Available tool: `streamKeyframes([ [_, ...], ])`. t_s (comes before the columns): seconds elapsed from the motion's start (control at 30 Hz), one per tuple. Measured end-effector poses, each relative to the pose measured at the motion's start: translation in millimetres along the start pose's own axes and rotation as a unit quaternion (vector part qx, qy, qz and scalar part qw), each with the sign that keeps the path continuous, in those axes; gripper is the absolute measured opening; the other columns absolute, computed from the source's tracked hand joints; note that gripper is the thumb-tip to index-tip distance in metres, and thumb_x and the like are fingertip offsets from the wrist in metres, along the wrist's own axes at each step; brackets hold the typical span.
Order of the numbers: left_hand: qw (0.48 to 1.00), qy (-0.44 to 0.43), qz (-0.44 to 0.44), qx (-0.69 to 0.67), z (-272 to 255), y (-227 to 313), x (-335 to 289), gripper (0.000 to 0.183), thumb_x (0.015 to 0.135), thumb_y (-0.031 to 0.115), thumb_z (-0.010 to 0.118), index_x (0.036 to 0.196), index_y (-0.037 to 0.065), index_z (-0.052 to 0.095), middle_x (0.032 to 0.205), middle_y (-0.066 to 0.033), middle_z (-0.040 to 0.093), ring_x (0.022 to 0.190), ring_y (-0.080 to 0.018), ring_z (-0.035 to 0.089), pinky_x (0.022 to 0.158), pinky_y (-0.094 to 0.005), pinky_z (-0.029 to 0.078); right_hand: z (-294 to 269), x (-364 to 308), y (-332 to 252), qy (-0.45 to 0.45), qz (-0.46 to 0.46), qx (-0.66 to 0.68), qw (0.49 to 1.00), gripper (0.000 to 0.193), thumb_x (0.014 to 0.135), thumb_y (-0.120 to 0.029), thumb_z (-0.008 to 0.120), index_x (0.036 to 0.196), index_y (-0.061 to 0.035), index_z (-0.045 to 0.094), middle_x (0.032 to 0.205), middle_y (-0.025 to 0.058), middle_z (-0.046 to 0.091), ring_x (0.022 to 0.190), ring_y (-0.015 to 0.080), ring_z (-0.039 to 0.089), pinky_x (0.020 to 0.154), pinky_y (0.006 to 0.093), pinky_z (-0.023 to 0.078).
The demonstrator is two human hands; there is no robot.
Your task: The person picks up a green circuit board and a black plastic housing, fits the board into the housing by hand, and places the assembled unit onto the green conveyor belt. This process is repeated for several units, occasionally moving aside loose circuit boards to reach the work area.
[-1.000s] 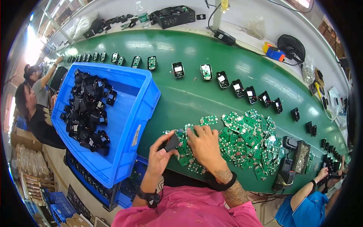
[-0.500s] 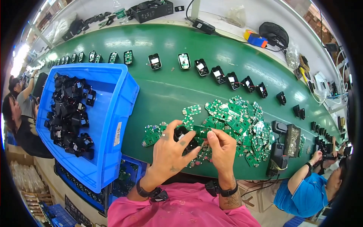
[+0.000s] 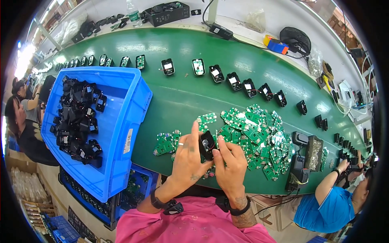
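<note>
My left hand (image 3: 188, 162) grips a small black plastic housing (image 3: 207, 145) between thumb and fingers, its hollow side tilted up and some light parts showing inside. At the housing's right edge is my right hand (image 3: 230, 164), thumb and fingertips drawn together; what lies between them is hidden. Beyond and right of the hands spreads a large heap of green circuit boards (image 3: 259, 137). A smaller cluster of green boards (image 3: 167, 142) lies left of my left hand, and a few boards (image 3: 206, 118) sit just past my fingertips.
A blue bin (image 3: 142, 107) of black housings (image 3: 77, 121) stands at the left. Across the green table (image 3: 174, 44) runs a curved row of black housings (image 3: 234, 81), some with boards in them. Chargers (image 3: 298, 170) and a tray of small metal parts (image 3: 314, 152) sit right. Co-workers (image 3: 324, 202) flank both sides.
The green board pinched in my right hand is no longer visible. The black housing in my left hand has turned up into fuller view, and my right fingers have closed in at its edge.
</note>
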State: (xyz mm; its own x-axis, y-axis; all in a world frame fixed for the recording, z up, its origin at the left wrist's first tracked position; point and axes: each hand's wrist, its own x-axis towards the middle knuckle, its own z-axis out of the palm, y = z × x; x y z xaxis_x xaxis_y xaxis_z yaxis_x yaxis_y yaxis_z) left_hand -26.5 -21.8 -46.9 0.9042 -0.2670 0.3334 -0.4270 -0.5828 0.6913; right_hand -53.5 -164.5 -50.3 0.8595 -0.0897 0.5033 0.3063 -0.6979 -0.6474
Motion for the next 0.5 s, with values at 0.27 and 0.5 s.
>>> streamKeyframes([
  [0.27, 0.996, 0.081, -0.005, -0.041, 14.5, -3.5, -1.3, 0.079, 0.074, 0.009, 0.082, 0.142, 0.002, 0.041, 0.127, -0.0230, 0.057, 0.112, -0.0411, 0.060, 0.092, -0.0415, 0.052, 8.4, -12.9, 0.9, 0.069, -0.028, -0.052, 0.996, 0.033, 0.083, 0.001, 0.072, 0.116, 0.0030, 0.069, 0.093, 0.0142, 0.067, 0.079, 0.0290, 0.063, 0.071, 0.0376, 0.050],
  [0.5, 0.985, 0.096, -0.065, -0.130, 30.5, -3.8, -9.8, 0.074, 0.078, 0.004, 0.081, 0.141, 0.005, 0.043, 0.125, -0.0183, 0.061, 0.102, -0.0287, 0.068, 0.085, -0.0345, 0.057, 2.8, -17.8, 2.4, 0.101, -0.025, -0.038, 0.994, 0.030, 0.080, 0.004, 0.075, 0.109, 0.0072, 0.069, 0.080, 0.0136, 0.068, 0.070, 0.0284, 0.065, 0.063, 0.0371, 0.050],
])
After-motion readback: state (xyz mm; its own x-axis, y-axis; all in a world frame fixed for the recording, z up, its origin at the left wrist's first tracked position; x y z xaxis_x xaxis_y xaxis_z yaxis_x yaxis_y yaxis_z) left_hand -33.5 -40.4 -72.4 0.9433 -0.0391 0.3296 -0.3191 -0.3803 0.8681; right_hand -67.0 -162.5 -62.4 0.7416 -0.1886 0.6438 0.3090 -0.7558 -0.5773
